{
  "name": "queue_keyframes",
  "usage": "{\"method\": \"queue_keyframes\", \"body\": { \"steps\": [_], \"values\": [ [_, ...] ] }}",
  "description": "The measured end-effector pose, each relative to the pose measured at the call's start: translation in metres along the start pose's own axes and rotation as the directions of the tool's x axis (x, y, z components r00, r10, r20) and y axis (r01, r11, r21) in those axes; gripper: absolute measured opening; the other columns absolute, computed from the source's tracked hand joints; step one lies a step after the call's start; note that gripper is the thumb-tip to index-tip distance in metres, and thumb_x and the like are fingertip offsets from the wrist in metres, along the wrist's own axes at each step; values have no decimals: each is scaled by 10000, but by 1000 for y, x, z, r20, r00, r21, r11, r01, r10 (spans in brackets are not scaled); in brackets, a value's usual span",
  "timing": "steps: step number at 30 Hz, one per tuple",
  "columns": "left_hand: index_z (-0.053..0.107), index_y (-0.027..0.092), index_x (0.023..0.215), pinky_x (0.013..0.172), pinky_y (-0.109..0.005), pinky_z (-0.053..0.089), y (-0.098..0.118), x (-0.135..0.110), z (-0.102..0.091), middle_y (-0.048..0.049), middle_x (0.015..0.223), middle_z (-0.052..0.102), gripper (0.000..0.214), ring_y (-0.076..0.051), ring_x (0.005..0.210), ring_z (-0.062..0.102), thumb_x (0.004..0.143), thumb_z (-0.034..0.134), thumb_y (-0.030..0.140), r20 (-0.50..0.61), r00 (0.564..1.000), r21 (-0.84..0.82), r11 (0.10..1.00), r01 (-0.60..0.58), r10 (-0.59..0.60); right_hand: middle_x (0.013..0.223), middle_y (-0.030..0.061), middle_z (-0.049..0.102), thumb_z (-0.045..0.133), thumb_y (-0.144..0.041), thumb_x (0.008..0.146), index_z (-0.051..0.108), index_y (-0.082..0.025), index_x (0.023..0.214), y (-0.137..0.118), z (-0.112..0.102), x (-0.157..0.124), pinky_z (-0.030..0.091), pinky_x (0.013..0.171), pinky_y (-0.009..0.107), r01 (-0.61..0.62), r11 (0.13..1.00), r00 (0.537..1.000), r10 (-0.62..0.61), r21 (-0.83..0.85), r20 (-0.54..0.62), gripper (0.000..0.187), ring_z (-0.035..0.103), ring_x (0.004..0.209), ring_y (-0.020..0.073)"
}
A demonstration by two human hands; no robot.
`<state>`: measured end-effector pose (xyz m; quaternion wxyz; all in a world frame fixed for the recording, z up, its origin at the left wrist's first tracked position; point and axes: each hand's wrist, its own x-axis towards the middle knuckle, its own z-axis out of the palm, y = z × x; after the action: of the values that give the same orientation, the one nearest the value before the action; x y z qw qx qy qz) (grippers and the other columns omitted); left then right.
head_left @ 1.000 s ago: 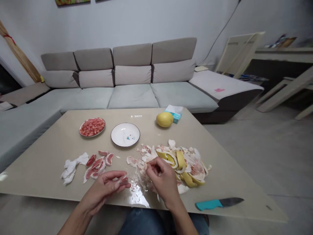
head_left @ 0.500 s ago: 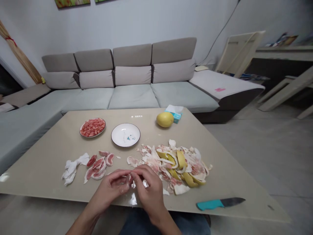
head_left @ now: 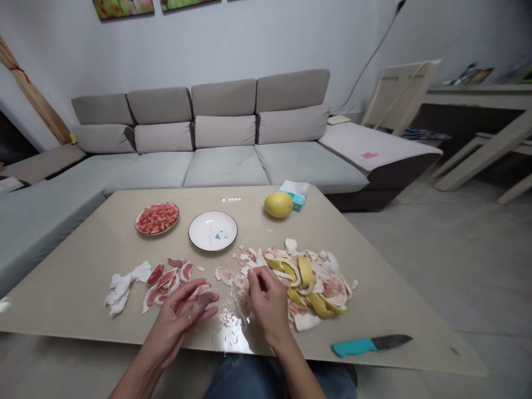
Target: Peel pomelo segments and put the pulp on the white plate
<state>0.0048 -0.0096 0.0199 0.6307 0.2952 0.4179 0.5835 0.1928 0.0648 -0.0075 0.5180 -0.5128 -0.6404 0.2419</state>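
Note:
My left hand (head_left: 183, 313) holds a pink pomelo segment (head_left: 203, 293) in its loosely curled fingers, just above the near part of the beige table (head_left: 83, 266). My right hand (head_left: 266, 296) is pinched shut on a scrap of white membrane at the near edge of the peel pile (head_left: 307, 274), a heap of yellow rind and white pith. Several peeled pink segments (head_left: 166, 280) lie to the left of my left hand, beside crumpled white pith (head_left: 122, 285).
A plate of pink pomelo flesh (head_left: 157, 218) and a white plate (head_left: 213, 230) stand mid-table. A yellow fruit (head_left: 278, 204) and a tissue box (head_left: 295, 194) sit at the far side. A teal-handled knife (head_left: 369, 344) lies near the front right edge. A grey sofa (head_left: 224, 144) stands behind.
My hands were together on the segment half a second ago; my right hand has since drawn away to the right to the peel pile, while the left keeps the segment.

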Motion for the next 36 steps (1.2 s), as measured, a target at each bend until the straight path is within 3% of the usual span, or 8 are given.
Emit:
{"method": "queue_keyframes", "body": {
  "steps": [4,11,13,17,21,26,31,36],
  "values": [
    [703,202,1113,923,-463,533,-2,1,-2,-110,1026,746,512,-326,1012,693,646,853,348,-44,999,68,997,-18,21,611,-23,446,417,-319,967,379,-216,596,12,2,2,330,594,269,-11,987,999,16,-163,30,387,453,594,153],
    [692,207,1165,783,-377,580,0,4,-7,-136,1223,675,492,-299,955,699,728,765,421,-32,992,327,939,-106,123,937,91,681,436,-173,900,635,-180,934,27,3,3,384,690,278,19,926,990,36,-377,139,202,620,839,209],
    [684,206,1183,727,-344,578,2,5,-6,-143,1284,636,478,-264,884,705,765,723,434,-11,989,405,905,-128,145,792,69,697,480,-229,893,653,-194,808,29,3,2,349,615,277,-10,906,986,79,-423,145,196,617,716,204],
    [693,199,1102,709,-283,556,7,8,-1,-107,1068,725,406,-222,849,698,766,719,426,-62,982,437,889,-135,179,507,10,554,541,-298,849,501,-204,527,27,4,1,232,522,277,-57,880,986,123,-472,109,338,485,501,163],
    [691,183,882,713,-257,545,10,14,-1,-63,895,738,257,-186,779,692,750,735,399,-76,977,506,852,-135,201,525,-33,445,498,-195,803,354,-210,546,24,6,1,236,537,261,-19,917,998,39,-399,42,295,414,518,133],
    [707,175,902,626,-246,538,10,19,-6,-93,945,753,250,-215,812,707,786,692,396,-45,984,577,809,-115,172,478,-69,258,416,-339,932,199,-221,533,16,7,-4,222,505,265,-1,959,1000,6,-282,16,469,305,456,110],
    [704,176,898,754,-276,557,11,20,-4,-90,961,754,233,-226,881,719,768,709,370,-17,979,557,815,-159,203,581,-27,461,351,-330,987,405,-221,616,10,9,-6,342,545,269,31,987,999,-28,-156,21,390,451,550,147],
    [711,181,883,805,-322,566,11,20,-4,-89,969,748,204,-249,921,710,749,729,333,10,971,580,790,-200,238,1031,86,666,451,-268,967,599,-206,1136,-1,5,-6,491,801,315,104,992,972,-117,71,204,233,619,915,193]
  ]
}}
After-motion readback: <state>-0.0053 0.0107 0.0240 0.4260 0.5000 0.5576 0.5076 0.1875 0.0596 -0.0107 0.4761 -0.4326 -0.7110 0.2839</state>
